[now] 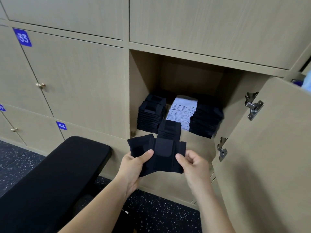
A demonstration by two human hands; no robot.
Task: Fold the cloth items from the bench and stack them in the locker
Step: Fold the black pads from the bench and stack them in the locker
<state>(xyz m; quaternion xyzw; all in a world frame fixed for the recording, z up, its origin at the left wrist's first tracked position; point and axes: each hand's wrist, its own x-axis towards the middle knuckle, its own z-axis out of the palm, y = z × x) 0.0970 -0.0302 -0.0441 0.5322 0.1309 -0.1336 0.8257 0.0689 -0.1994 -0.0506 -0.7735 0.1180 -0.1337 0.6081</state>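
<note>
A folded black cloth item (161, 152) with a flap on top is held in the air just in front of the open locker (144, 78). My left hand (134, 167) grips its left side, thumb on top. My right hand (193, 163) pinches its right edge. Inside the locker stand stacks of folded cloth: a black stack (151, 113) at the left, a light grey stack (182, 110) in the middle, a black stack (207, 120) at the right, and a smaller black stack (170, 128) at the front.
The locker door (269, 148) hangs open to the right, with metal hinges (252, 105) on its inner side. A black padded bench (58, 174) runs along the lower left. Closed lockers numbered 33 (23, 37) and 48 (61, 126) fill the wall at left. The floor is dark and speckled.
</note>
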